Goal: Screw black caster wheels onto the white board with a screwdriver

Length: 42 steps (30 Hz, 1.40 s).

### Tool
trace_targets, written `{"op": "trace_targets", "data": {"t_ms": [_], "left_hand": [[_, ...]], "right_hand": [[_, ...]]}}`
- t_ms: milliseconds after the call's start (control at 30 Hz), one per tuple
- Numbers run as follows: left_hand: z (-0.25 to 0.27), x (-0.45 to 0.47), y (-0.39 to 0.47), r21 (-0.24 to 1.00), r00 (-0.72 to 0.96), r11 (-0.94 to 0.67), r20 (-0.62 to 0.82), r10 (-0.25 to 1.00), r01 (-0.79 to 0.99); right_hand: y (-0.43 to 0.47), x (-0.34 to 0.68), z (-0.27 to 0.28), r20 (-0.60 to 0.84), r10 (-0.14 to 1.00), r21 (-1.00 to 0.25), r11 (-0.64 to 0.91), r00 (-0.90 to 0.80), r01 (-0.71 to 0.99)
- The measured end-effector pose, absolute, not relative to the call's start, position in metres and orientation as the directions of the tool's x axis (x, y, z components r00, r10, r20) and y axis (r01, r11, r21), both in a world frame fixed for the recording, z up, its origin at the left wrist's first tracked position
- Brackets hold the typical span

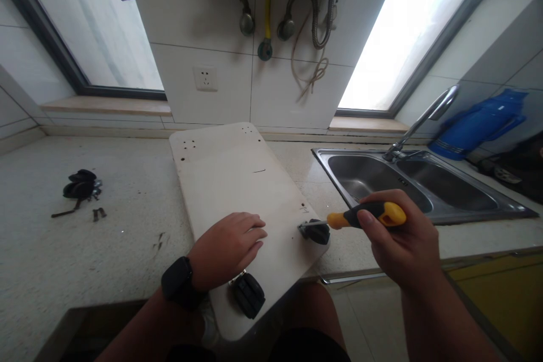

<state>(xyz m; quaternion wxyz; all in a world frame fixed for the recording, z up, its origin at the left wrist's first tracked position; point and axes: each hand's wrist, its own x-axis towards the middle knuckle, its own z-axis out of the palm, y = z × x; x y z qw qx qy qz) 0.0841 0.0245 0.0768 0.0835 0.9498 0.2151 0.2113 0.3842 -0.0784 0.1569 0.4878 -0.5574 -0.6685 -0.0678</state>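
Note:
My right hand (pixel 401 240) is closed around the yellow and black handle of a screwdriver (pixel 352 216). Its shaft points left, with the tip at the metal plate of a black caster wheel (pixel 318 232) on the right corner of a white board (pixel 229 181). My left hand (pixel 231 249), a black watch on its wrist, lies flat on the board with fingers stretched out. Just below that hand, a second black caster (pixel 249 295) sits at the board's near corner. Groups of small holes show at the two far corners. Any screw under the tip is too small to make out.
On the counter (pixel 136 237) at left lie more black casters (pixel 80 184), small metal parts and an L-shaped key (pixel 63 214). A double steel sink (pixel 377 181) with a faucet (pixel 424 119) is at right, beside a blue thermos (pixel 479 124). Hoses hang on the wall behind.

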Motion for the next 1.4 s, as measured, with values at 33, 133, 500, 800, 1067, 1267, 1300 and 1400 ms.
{"op": "trace_targets", "data": {"t_ms": [33,133,500,800,1067,1267,1300,1400], "left_hand": [[0.077,0.084,0.024,0.251,0.819,-0.893,0.363,0.444,0.373],[0.076,0.084,0.025,0.252,0.822,-0.893,0.357,0.444,0.373],[0.076,0.084,0.025,0.250,0.814,-0.896,0.379,0.440,0.368],[0.076,0.083,0.024,0.260,0.816,-0.889,0.360,0.451,0.377],[0.076,0.082,0.024,0.253,0.816,-0.893,0.369,0.445,0.373],[0.075,0.082,0.025,0.246,0.819,-0.893,0.363,0.445,0.376],[0.075,0.082,0.025,0.243,0.821,-0.894,0.361,0.443,0.375],[0.075,0.081,0.025,0.241,0.823,-0.895,0.357,0.441,0.375]], "right_hand": [[-0.078,0.384,0.157,0.728,0.679,-0.450,0.368,0.096,0.814],[-0.078,0.385,0.157,0.730,0.679,-0.442,0.371,0.086,0.817],[-0.079,0.383,0.161,0.740,0.668,-0.424,0.379,0.074,0.823],[-0.078,0.385,0.160,0.724,0.685,-0.438,0.372,0.076,0.818],[-0.079,0.379,0.164,0.736,0.676,-0.386,0.374,0.037,0.843],[-0.080,0.377,0.167,0.728,0.685,-0.363,0.363,0.019,0.858],[-0.080,0.378,0.167,0.719,0.695,-0.362,0.354,0.016,0.862],[-0.080,0.379,0.167,0.700,0.714,-0.365,0.335,0.019,0.869]]}}
